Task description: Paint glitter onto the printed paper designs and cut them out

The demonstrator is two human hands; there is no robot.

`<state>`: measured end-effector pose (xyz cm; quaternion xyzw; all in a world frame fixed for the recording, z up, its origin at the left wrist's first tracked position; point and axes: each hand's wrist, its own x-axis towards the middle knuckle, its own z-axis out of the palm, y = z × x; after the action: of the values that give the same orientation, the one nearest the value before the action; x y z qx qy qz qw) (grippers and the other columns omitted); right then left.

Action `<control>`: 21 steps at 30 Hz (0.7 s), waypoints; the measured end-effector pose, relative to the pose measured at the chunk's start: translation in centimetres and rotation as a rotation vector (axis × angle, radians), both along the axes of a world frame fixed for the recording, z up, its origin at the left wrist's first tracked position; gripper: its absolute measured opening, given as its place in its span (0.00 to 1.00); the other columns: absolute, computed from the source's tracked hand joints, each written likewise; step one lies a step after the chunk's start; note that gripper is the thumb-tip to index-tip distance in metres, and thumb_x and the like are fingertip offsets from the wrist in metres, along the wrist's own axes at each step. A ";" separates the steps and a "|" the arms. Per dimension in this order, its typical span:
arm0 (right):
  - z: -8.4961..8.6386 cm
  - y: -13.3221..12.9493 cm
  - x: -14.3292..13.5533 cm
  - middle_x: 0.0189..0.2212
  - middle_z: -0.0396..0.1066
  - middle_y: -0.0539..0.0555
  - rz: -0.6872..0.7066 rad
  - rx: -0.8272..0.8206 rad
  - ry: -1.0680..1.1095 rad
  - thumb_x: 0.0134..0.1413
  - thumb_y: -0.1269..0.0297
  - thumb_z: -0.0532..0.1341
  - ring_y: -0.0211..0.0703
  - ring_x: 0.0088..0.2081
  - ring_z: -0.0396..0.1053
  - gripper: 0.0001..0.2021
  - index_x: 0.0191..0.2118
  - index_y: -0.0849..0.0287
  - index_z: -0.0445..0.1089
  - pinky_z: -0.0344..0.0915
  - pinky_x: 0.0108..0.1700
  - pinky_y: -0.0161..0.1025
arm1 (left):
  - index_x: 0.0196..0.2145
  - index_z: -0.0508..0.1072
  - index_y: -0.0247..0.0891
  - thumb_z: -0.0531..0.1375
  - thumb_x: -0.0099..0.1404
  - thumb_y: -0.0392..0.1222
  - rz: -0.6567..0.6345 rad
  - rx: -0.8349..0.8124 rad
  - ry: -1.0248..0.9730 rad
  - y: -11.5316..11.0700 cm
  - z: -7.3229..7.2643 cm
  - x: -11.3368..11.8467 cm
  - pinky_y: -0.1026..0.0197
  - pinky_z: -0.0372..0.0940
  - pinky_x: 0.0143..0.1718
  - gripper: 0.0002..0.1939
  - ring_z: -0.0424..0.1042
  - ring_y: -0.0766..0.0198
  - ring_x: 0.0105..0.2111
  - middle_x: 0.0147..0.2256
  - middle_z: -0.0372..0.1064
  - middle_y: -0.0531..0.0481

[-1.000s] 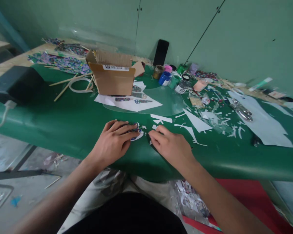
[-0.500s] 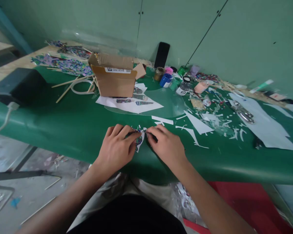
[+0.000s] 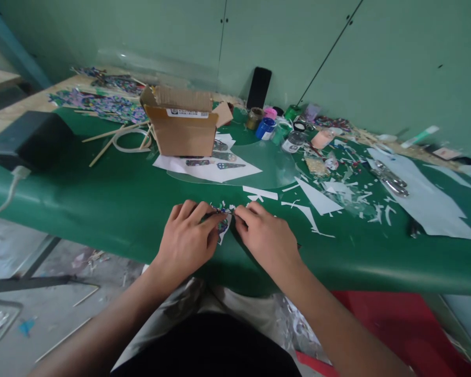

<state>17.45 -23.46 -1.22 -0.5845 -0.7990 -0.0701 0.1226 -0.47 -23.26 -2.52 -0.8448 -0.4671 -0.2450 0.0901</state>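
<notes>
On the green table mat (image 3: 113,209), my left hand (image 3: 188,235) is closed over a small white paper piece with a dark, colourful pattern (image 3: 223,226), its thumb and fingertips at the top edge. My right hand (image 3: 265,233) pinches just right of that piece; whatever lies between its fingertips is too small and hidden to make out. Tiny coloured chips (image 3: 222,206) lie right beyond the fingertips. Behind my hands, a white sheet bearing similar patterned shapes (image 3: 241,172) lies partly under an open cardboard box (image 3: 186,133).
White paper offcuts (image 3: 312,199) and scraps spread to the right, near metal-handled scissors or pliers (image 3: 392,180) on a large paper sheet (image 3: 435,209). Paint jars (image 3: 266,129) and a dark phone (image 3: 259,88) stand at the back. A black box (image 3: 29,139) with a cable sits left.
Both hands stay almost in place. My right fingertips have shifted very slightly beside the patterned piece; the view has moved a little.
</notes>
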 end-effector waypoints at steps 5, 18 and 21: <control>0.6 -1.0 0.8 0.31 0.69 0.51 -0.013 -0.038 -0.011 0.62 0.66 0.52 0.30 0.17 0.43 0.10 0.36 0.57 0.71 0.40 0.18 0.34 | 0.46 0.76 0.46 0.56 0.65 0.36 0.002 -0.007 0.012 -0.3 0.3 0.1 0.50 0.63 0.37 0.14 0.66 0.52 0.38 0.39 0.73 0.46; -0.3 0.6 -0.7 0.35 0.71 0.52 -0.056 -0.025 0.128 0.65 0.61 0.51 0.33 0.20 0.56 0.11 0.38 0.54 0.71 0.42 0.21 0.35 | 0.45 0.76 0.43 0.56 0.67 0.39 0.076 0.056 0.002 -0.7 -0.1 0.8 0.52 0.60 0.34 0.12 0.65 0.53 0.35 0.33 0.69 0.46; -0.3 0.5 -0.8 0.35 0.71 0.52 -0.065 -0.033 0.117 0.65 0.61 0.51 0.33 0.20 0.56 0.12 0.39 0.54 0.71 0.42 0.21 0.35 | 0.44 0.77 0.43 0.56 0.68 0.41 0.078 0.073 -0.028 -0.7 -0.3 0.9 0.51 0.60 0.35 0.11 0.65 0.53 0.34 0.33 0.69 0.46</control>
<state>16.61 -22.95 -1.55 -0.6152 -0.7721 -0.0265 0.1570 0.41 -23.98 -2.87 -0.8185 -0.4917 -0.2701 0.1237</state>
